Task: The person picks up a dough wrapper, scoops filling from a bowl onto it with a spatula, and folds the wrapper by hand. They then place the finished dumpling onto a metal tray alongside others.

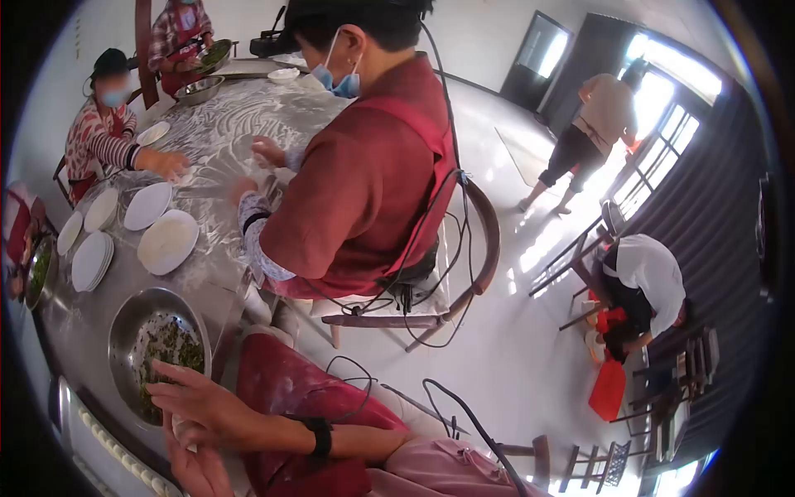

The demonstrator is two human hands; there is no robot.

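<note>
We look down at our own hands at the near left, by a metal table (211, 290) dusted with white powder. A pale piece (189, 431), soft-looking and perhaps dough, lies between them, just beside a steel bowl (123, 352) of chopped green filling (180, 348). Our right hand (199, 402), with a black wristband (320, 436), reaches over the bowl's near edge, its fingers spread apart; we cannot tell whether its thumb presses the piece. Our left hand (199, 472) is below, palm up and partly out of view, seemingly cradling the piece; how firmly, we cannot tell. The bowl probably sits so close to keep the filling within easy reach, and the low hold seems to support the piece from beneath.

Nearer still, a tray (66, 398) holds a neat row of small pale pieces (124, 451), likely lined up to save room. Beyond the bowl are a stack of white plates (91, 261) and a separate plate (168, 242). A person in a red top (356, 182) sits just beyond us, hands over the powdered surface, and a person in a striped sleeve (103, 137) reaches in from the far left. We find no brand, label or writing that can be read.
</note>
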